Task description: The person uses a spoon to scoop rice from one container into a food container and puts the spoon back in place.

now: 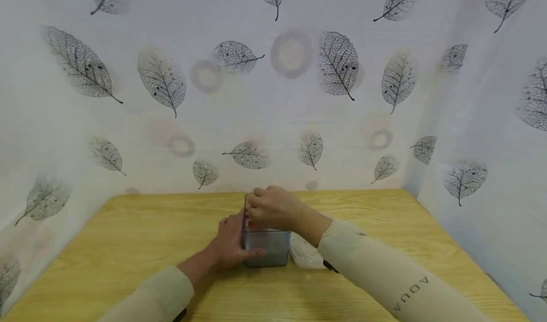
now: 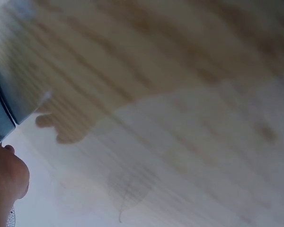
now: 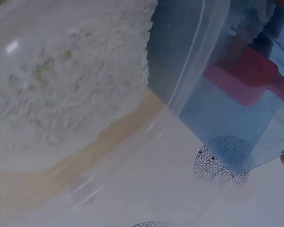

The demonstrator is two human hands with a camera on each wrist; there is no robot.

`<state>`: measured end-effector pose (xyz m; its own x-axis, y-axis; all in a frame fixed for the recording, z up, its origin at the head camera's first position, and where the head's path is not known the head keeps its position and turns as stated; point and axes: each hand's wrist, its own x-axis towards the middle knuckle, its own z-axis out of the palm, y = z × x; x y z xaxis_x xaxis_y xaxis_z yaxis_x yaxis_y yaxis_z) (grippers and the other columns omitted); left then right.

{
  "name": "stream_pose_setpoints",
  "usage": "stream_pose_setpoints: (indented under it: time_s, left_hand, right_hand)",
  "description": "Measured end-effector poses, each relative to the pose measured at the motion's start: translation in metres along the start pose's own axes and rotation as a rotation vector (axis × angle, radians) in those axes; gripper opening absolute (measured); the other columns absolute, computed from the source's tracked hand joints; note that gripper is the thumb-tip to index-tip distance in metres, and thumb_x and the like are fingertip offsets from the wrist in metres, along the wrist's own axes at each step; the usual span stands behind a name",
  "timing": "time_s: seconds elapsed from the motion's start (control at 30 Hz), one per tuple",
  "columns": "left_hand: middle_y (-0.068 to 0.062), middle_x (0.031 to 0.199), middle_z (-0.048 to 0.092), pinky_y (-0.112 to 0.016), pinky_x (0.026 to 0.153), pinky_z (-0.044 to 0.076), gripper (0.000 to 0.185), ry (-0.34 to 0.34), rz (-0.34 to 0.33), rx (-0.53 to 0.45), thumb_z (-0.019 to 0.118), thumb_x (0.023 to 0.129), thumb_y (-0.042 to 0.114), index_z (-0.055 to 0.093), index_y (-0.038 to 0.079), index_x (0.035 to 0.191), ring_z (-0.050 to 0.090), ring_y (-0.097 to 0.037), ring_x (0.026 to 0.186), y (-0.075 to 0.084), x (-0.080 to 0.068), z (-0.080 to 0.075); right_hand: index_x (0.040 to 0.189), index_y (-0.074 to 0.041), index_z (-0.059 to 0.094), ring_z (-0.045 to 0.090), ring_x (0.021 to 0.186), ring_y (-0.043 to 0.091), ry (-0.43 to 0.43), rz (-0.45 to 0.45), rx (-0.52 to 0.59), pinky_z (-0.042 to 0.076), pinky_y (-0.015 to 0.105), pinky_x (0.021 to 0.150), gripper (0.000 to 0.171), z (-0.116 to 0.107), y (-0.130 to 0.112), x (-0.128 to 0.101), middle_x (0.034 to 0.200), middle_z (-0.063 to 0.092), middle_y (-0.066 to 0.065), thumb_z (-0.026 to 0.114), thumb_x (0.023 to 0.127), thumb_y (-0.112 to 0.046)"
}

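A clear grey-blue rectangular container (image 1: pixel 268 250) stands on the table. My left hand (image 1: pixel 232 241) holds it at its left side, with the thumb across the front wall. Over the container's opening, my right hand (image 1: pixel 273 210) has its fingers curled round the handle of a red scoop (image 3: pixel 255 71). Its broad head shows at the container in the right wrist view. To the right, partly under my right forearm, is a clear bowl (image 1: pixel 304 254) with white rice grains (image 3: pixel 75 94) in it. Only a small part of the left hand and container shows in the left wrist view.
The wood-grain table (image 1: pixel 149 246) reaches back to a pale leaf-printed curtain (image 1: pixel 273 108), which also hangs on the left and right sides. The bowl stands close beside the container's right wall.
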<state>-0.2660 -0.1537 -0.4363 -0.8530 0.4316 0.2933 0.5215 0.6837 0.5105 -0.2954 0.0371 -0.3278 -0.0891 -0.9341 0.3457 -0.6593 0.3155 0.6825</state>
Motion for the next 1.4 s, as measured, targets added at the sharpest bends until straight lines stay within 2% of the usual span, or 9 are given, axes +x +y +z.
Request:
stream_pose_setpoints:
  time_s: [0.13,0.23,0.5,0.63,0.9,1.2,1.4]
  left_hand:
    - [-0.006,0.142,0.047,-0.058,0.106,0.023,0.107,-0.008,-0.011,0.005,0.070,0.077,0.068,0.021,0.014,0.155,0.044,-0.027,0.128,0.0003,-0.0003,0.0016]
    - [-0.005,0.139,0.049,-0.057,0.106,0.023,0.103,-0.013,-0.015,0.005,0.069,0.076,0.070,0.024,0.018,0.152,0.044,-0.025,0.127,0.0008,0.0008,0.0017]
    - [-0.002,0.138,0.050,-0.057,0.104,0.024,0.099,-0.004,0.006,-0.011,0.071,0.076,0.068,0.028,0.019,0.150,0.046,-0.024,0.125,0.0005,0.0009,-0.0021]
    - [-0.005,0.139,0.049,-0.057,0.104,0.025,0.101,-0.016,-0.001,-0.005,0.070,0.077,0.067,0.026,0.016,0.152,0.045,-0.026,0.127,0.0008,0.0003,-0.0023]
    - [-0.004,0.139,0.049,-0.057,0.104,0.024,0.101,-0.007,0.008,-0.015,0.071,0.077,0.067,0.026,0.017,0.152,0.045,-0.026,0.127,-0.0001,0.0004,-0.0012]
    - [-0.004,0.138,0.050,-0.057,0.104,0.022,0.099,-0.016,-0.012,-0.029,0.071,0.076,0.066,0.026,0.020,0.151,0.044,-0.028,0.129,-0.0004,0.0013,0.0003]
    - [-0.005,0.138,0.050,-0.058,0.105,0.022,0.100,-0.026,-0.018,-0.035,0.071,0.076,0.067,0.024,0.020,0.151,0.044,-0.028,0.130,-0.0002,0.0006,-0.0014]
  right_hand:
    - [0.071,-0.021,0.064,0.048,0.060,0.009,-0.154,0.171,0.173,0.045,0.023,0.050,0.029,0.0046,-0.0048,0.0013,0.072,0.056,-0.008,0.066,0.093,-0.040]
    - [0.069,-0.019,0.060,0.047,0.058,0.009,-0.214,0.286,0.256,0.045,0.025,0.052,0.027,0.0072,-0.0051,0.0007,0.072,0.056,-0.006,0.064,0.093,-0.030]
    - [0.067,-0.019,0.057,0.042,0.057,0.008,-0.321,0.385,0.369,0.044,0.027,0.055,0.030,0.0071,-0.0049,0.0038,0.073,0.055,-0.006,0.064,0.095,-0.029]
    - [0.067,-0.019,0.057,0.042,0.057,0.008,-0.351,0.400,0.377,0.044,0.027,0.056,0.030,0.0075,-0.0047,0.0042,0.073,0.055,-0.006,0.063,0.096,-0.029]
    - [0.065,-0.020,0.057,0.043,0.056,0.007,-0.352,0.384,0.414,0.044,0.026,0.056,0.032,0.0064,-0.0038,0.0031,0.072,0.057,-0.006,0.062,0.096,-0.026]
    - [0.062,-0.019,0.055,0.039,0.054,0.007,-0.291,0.379,0.431,0.041,0.024,0.053,0.032,0.0088,-0.0035,0.0010,0.066,0.049,-0.008,0.062,0.092,-0.021]
    - [0.060,-0.020,0.052,0.036,0.053,0.005,-0.279,0.384,0.452,0.036,0.022,0.052,0.033,0.0091,-0.0038,0.0006,0.065,0.045,-0.009,0.063,0.091,-0.019]
